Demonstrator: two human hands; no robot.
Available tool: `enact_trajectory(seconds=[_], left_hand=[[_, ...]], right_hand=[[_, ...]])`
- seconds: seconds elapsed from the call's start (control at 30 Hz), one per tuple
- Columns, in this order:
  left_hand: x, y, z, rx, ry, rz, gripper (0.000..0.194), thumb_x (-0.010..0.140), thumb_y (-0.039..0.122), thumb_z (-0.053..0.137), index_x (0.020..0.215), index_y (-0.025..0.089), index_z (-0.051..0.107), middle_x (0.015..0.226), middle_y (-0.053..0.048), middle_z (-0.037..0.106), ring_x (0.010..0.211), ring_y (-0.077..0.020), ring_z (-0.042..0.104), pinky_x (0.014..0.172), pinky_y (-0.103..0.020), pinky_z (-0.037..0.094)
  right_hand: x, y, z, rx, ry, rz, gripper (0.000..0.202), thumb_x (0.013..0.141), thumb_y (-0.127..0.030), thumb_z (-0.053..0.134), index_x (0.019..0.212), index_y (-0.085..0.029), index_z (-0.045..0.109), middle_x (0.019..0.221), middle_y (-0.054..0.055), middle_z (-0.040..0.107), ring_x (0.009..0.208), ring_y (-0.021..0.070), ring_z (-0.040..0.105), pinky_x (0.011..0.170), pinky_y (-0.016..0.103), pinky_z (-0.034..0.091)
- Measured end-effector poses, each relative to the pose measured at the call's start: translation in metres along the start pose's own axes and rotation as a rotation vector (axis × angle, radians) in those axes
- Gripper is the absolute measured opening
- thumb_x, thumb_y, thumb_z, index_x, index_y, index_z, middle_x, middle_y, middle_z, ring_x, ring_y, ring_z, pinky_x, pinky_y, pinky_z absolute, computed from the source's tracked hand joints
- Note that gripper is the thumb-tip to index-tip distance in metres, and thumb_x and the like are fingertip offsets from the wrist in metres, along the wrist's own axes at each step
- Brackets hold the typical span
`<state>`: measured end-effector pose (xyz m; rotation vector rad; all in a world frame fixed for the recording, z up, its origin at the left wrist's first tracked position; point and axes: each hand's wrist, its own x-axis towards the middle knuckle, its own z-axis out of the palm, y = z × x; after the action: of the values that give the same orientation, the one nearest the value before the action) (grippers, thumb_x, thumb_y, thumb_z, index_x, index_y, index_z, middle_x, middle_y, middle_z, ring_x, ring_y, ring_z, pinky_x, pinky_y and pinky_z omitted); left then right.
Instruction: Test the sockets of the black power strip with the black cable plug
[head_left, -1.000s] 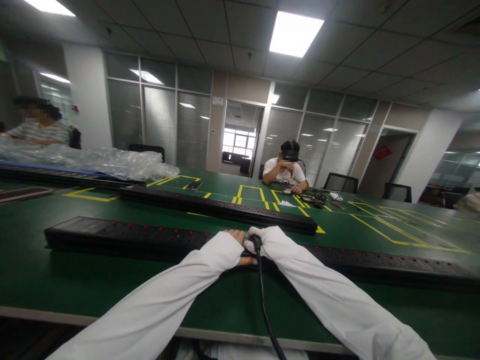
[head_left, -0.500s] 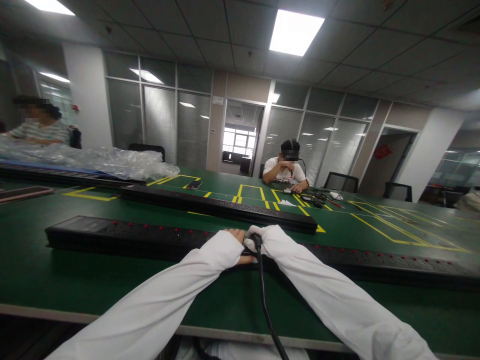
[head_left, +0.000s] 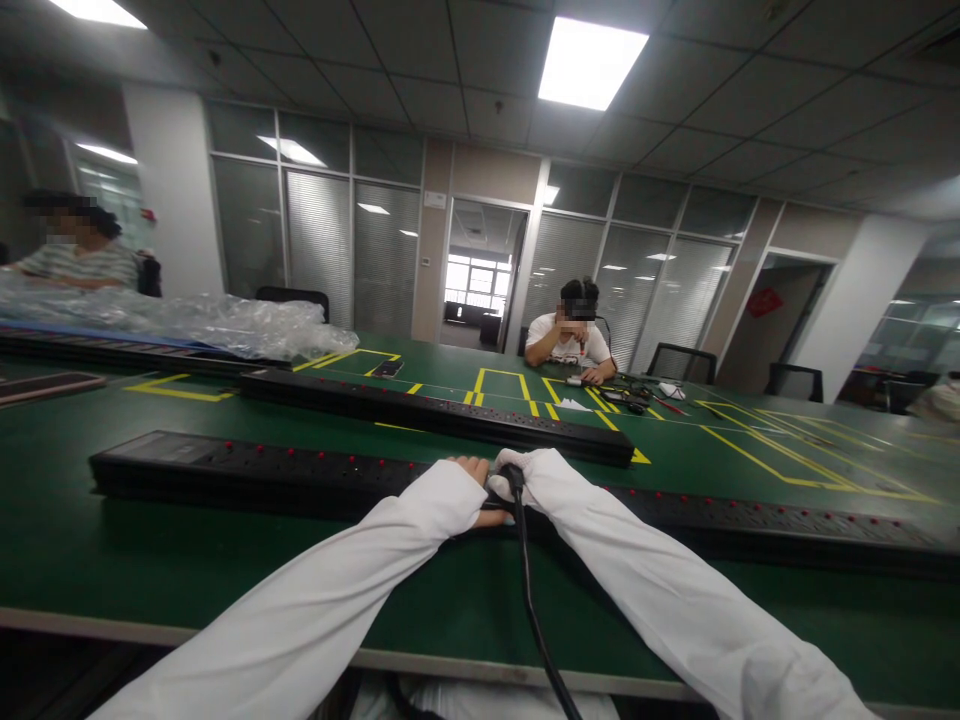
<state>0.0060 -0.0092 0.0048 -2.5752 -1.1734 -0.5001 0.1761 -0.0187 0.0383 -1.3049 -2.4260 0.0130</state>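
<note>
A long black power strip with a row of red dots lies across the table in front of me. My left hand, in a white sleeve, is wrapped round its middle, fingers over the far edge and thumb on the near side. Beside it, my right hand wears a pale glove and is closed on a black plug at the strip's top face. The black cable runs from the plug down over the table's front edge. My hands hide the plug's prongs, so I cannot tell whether it sits in a socket.
A second black power strip lies farther back on the green table. Clear plastic wrap is heaped at the left, and a phone lies near the middle. One person sits opposite near cables; another sits far left.
</note>
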Motion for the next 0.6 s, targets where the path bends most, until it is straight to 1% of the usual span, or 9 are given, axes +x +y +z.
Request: enact_trajectory(seconds=[0.17,0.3,0.43,0.5,0.6], left_hand=[[0.000,-0.001,0.002,-0.003,0.005,0.011,0.058,0.066,0.066,0.036,0.090,0.015,0.047,0.081,-0.008,0.056,0.077,-0.0241,0.053,0.069,-0.034,0.039],[0.002,-0.002,0.008,0.014,0.006,-0.001,0.062,0.064,0.070,0.034,0.089,0.015,0.048,0.080,-0.009,0.056,0.076,-0.0246,0.053,0.068,-0.034,0.039],[0.002,-0.002,0.009,0.013,0.016,0.001,0.061,0.065,0.069,0.033,0.089,0.015,0.048,0.081,-0.009,0.056,0.078,-0.0242,0.053,0.069,-0.034,0.039],[0.001,-0.002,0.009,0.014,0.019,0.005,0.060,0.065,0.068,0.034,0.090,0.015,0.048,0.081,-0.009,0.056,0.078,-0.0243,0.053,0.070,-0.034,0.039],[0.001,-0.003,0.009,0.010,0.005,-0.005,0.060,0.064,0.068,0.035,0.090,0.015,0.048,0.081,-0.009,0.056,0.078,-0.0249,0.054,0.069,-0.034,0.039]], right_hand=[[-0.004,-0.004,-0.006,0.005,-0.004,-0.091,0.029,0.073,-0.046,0.042,0.087,-0.023,0.054,0.061,-0.004,0.054,0.051,0.0031,0.043,0.051,0.013,0.030],[-0.003,-0.002,-0.005,0.015,-0.037,-0.045,0.031,0.072,-0.048,0.042,0.087,-0.023,0.054,0.062,-0.004,0.054,0.051,0.0031,0.043,0.050,0.013,0.030],[0.000,0.001,-0.002,0.024,-0.049,0.009,0.034,0.073,-0.050,0.041,0.088,-0.022,0.053,0.061,-0.003,0.053,0.050,0.0030,0.041,0.049,0.013,0.029],[0.000,0.001,-0.001,0.002,-0.034,0.002,0.034,0.073,-0.051,0.040,0.088,-0.022,0.052,0.060,-0.003,0.053,0.050,0.0032,0.041,0.049,0.013,0.029],[-0.002,-0.001,-0.002,-0.029,-0.014,-0.047,0.033,0.072,-0.050,0.041,0.087,-0.022,0.052,0.061,-0.003,0.054,0.052,0.0036,0.043,0.051,0.013,0.030]])
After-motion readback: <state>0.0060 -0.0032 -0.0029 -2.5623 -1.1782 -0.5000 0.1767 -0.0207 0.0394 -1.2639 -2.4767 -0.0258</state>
